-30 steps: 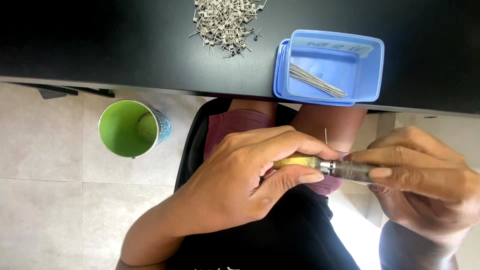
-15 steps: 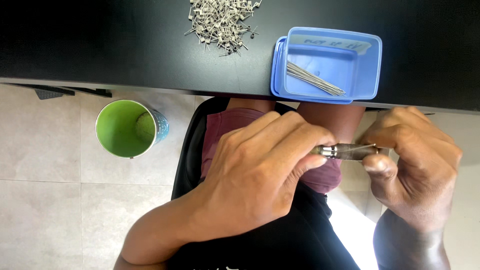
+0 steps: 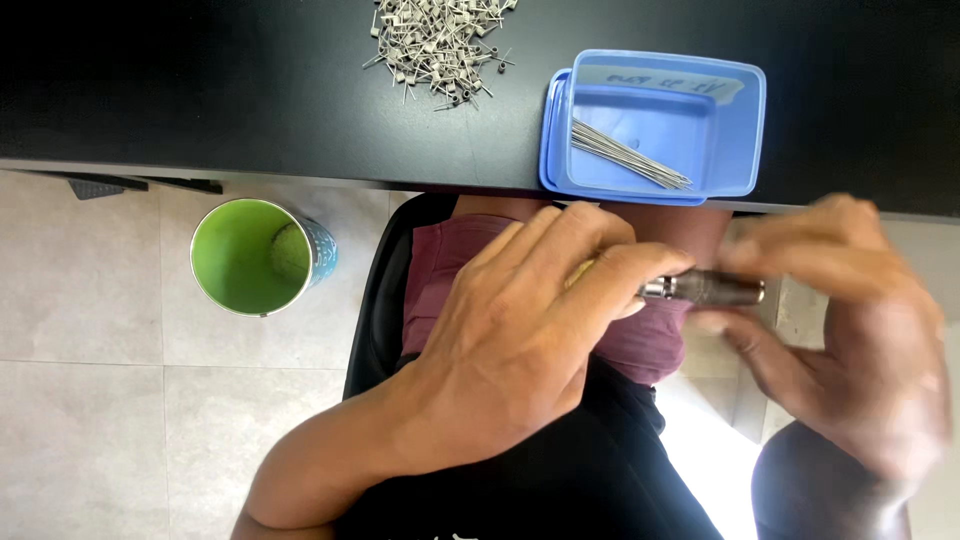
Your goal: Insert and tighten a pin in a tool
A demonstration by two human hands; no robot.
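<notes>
Two hands on one tool [image 3: 700, 289], held over my lap below the table [image 3: 200, 100] edge: my left hand [image 3: 520, 350] clenched around its handle, my right hand [image 3: 840, 340] pinching the metal tip. Best handled steady, twisting gently, tray [image 3: 745, 120] of wires [image 3: 625, 155] within reach.

head camera looks straight down, close above lap and table edge [image 3: 300, 172].
</notes>
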